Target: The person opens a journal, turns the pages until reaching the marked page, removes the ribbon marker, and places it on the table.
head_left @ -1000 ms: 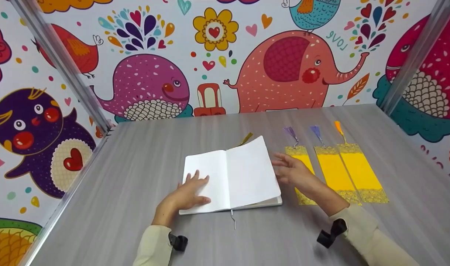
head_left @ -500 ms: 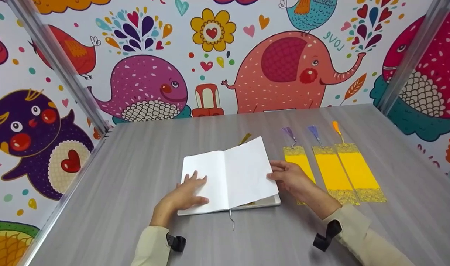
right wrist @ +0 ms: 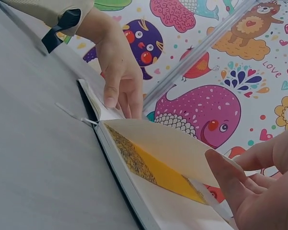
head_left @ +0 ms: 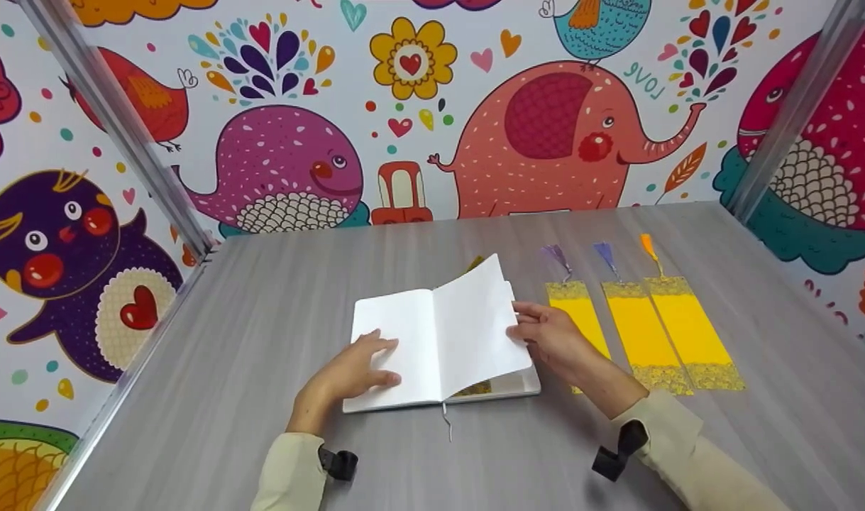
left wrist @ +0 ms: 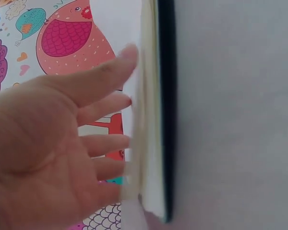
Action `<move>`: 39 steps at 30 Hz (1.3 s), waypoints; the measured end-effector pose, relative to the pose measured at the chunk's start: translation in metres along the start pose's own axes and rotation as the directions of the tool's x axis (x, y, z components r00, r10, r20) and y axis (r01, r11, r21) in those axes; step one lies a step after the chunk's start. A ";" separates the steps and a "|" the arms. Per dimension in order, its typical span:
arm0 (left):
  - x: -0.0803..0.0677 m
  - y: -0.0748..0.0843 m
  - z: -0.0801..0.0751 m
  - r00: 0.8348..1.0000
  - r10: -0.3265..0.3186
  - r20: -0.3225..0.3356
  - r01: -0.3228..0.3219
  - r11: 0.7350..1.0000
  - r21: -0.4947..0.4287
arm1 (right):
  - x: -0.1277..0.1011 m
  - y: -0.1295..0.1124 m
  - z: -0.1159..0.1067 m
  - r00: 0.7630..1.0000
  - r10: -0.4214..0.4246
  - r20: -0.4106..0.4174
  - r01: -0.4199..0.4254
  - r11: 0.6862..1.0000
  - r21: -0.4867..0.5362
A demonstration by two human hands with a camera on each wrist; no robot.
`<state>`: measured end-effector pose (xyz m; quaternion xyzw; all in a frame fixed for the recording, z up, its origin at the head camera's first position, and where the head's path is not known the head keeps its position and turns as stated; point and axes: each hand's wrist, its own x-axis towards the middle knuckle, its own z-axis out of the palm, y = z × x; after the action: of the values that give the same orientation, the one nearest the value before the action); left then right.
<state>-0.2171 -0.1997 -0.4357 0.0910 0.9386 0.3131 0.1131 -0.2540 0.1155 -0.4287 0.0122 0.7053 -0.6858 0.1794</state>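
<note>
An open notebook [head_left: 397, 316] with blank white pages lies on the table. My left hand [head_left: 347, 372] rests on its left page, fingers spread. With thumb and fingers, my right hand [head_left: 563, 344] pinches the outer edge of a right-hand page [head_left: 475, 326], which is raised and bowed. Under that page a yellow bookmark [right wrist: 165, 172] with patterned gold ends lies in the notebook, partly hidden. A gold-coloured tassel [head_left: 477, 262] sticks out behind the notebook's top edge. The notebook's thin ribbon [head_left: 448, 422] trails from the bottom of the spine.
To the right lie three yellow bookmarks: one with a purple tassel [head_left: 558, 259], one with a blue tassel [head_left: 605, 255], one with an orange tassel [head_left: 648, 248]. My right forearm partly covers the first. Cartoon-printed walls [head_left: 418, 135] enclose the grey table [head_left: 262, 305].
My right hand has moved left onto the page edge and taken hold of it. The page has risen, showing more of the bookmark's patterned end. My left hand stays on the left page.
</note>
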 end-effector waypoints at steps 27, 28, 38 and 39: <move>0.006 0.006 -0.019 0.968 -0.158 -0.196 0.009 0.799 -0.601 | -0.009 0.013 0.049 0.855 -0.314 0.414 0.461 0.826 -0.326; 0.006 0.007 -0.019 0.967 -0.162 -0.195 0.006 0.783 -0.621 | -0.010 0.013 0.051 0.851 -0.306 0.427 0.468 0.811 -0.351; 0.006 0.005 -0.022 0.964 -0.196 -0.182 0.001 0.681 -0.732 | -0.014 0.018 0.075 0.809 -0.262 0.526 0.571 0.565 -0.596; 0.006 0.004 -0.021 0.962 -0.200 -0.188 0.002 0.690 -0.723 | -0.014 0.019 0.076 0.807 -0.254 0.533 0.575 0.541 -0.613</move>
<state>-0.2279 -0.2069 -0.4173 -0.0529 0.7520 0.6560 0.0367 -0.2182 0.0460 -0.4433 -0.3677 0.8552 -0.3416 0.1295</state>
